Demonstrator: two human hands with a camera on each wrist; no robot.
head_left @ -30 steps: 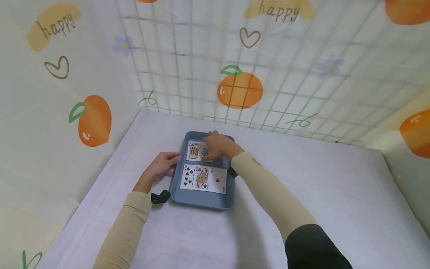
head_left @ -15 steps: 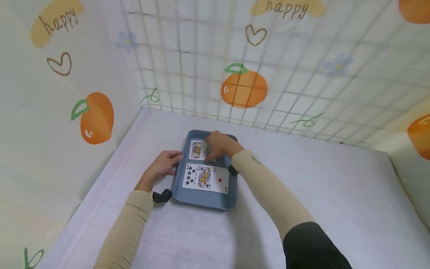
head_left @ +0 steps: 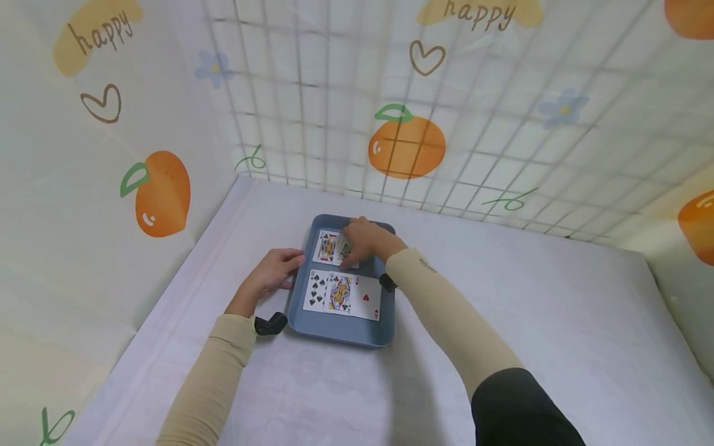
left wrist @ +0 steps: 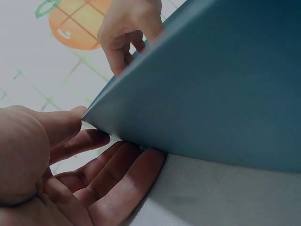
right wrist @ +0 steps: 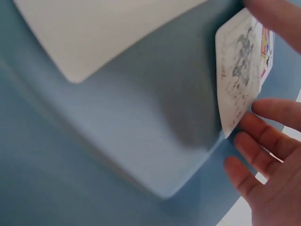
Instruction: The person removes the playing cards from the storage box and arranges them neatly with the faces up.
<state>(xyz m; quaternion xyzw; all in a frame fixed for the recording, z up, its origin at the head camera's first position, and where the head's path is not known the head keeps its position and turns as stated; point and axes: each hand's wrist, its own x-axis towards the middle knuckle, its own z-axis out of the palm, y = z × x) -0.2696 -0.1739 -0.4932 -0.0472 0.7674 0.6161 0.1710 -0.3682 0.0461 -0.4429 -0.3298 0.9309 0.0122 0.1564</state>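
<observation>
A blue-grey tray (head_left: pixel 334 329) lies on the white cloth with two rows of playing cards in it. My left hand (head_left: pixel 273 271) holds the tray's left side, thumb at the rim and fingers against the outer wall (left wrist: pixel 202 103). In the far row, my right hand (head_left: pixel 365 240) grips a playing card with a grey figure (right wrist: pixel 241 63) between thumb and fingers; the card stands slightly tilted in the right wrist view. Left of it is a face card (head_left: pixel 326 246). Nearer lie a spade card (head_left: pixel 315 291), a club face card (head_left: pixel 339 294) and an ace of hearts (head_left: pixel 365 298), side by side.
White cloth (head_left: pixel 502 297) spreads around the tray. A wire grid (head_left: pixel 312 124) stands at the back behind a printed sheet with oranges. Another printed sheet (head_left: pixel 100 204) rises on the left.
The whole view has shifted slightly, so the tray and hands appear a little farther right. Both hands keep nearly the same place on the tray and card.
</observation>
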